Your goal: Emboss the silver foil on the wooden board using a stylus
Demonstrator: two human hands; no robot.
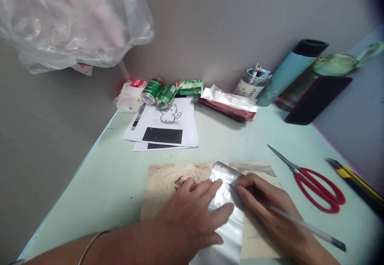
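A strip of shiny silver sheet metal (229, 225) lies lengthwise over a wooden board (163, 177) on the table. My left hand (198, 209) rests on the strip with its fingers spread, pressing it against the board. In my right hand (267, 201) is a slim pen (306, 225), pinched near its tip, its dark end pointing to the lower right. The tip meets the strip's surface near its upper right side, though my fingers partly cover it. Faint marks show on the metal around there; their shape is too unclear to tell.
Red-handled scissors (319, 189) and a yellow-black utility knife (357, 181) lie to the right. Behind are printed sheets with a cat drawing (169, 115), green cans (152, 91), a foil packet (228, 103), a pencil jar (252, 83), a blue bottle (288, 73) and a phone (318, 99). A plastic bag (75, 21) hangs upper left.
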